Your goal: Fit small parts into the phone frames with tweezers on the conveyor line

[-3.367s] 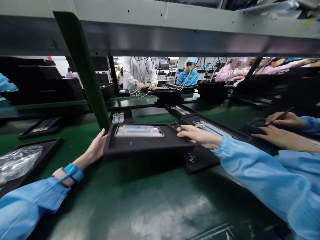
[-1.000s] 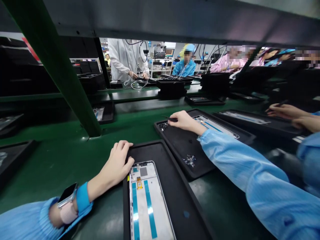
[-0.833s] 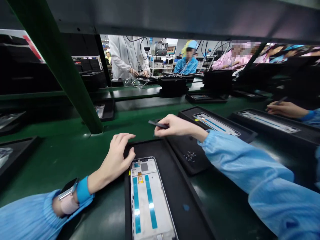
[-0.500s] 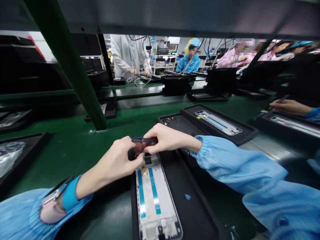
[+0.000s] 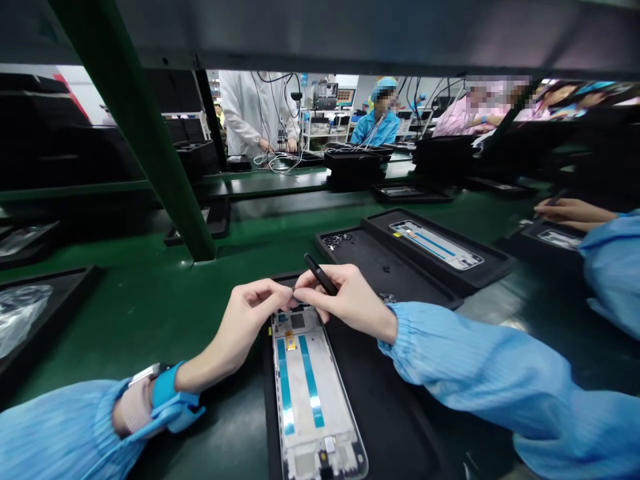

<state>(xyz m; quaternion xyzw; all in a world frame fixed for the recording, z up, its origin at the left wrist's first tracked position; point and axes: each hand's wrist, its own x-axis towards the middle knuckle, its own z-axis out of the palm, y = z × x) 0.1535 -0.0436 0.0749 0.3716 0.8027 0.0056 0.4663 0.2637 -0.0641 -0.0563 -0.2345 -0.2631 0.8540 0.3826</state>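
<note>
A phone frame (image 5: 345, 407) with two shiny blue strips and a small orange flex piece (image 5: 291, 341) lies in a black tray (image 5: 385, 413) before me. Over its far end, my left hand (image 5: 245, 317) pinches thumb and forefinger together. What sits in that pinch is too small to make out. My right hand (image 5: 353, 300) is closed around a black pen-shaped tool (image 5: 320, 273), its blunt end pointing up and left. The fingertips of both hands meet just above the frame's top edge, hiding part of it.
Behind my right hand, a black tray (image 5: 345, 257) holds small dark parts; beside it another phone frame (image 5: 435, 243) lies in its tray. A green post (image 5: 165, 187) rises at left, near bagged parts (image 5: 23, 313). A co-worker's hand (image 5: 575, 210) works at far right.
The black tool, level between both hands before, is now tilted in my right hand alone. My left hand has shifted to a fingertip pinch. At right, the co-worker's sleeve has come further in.
</note>
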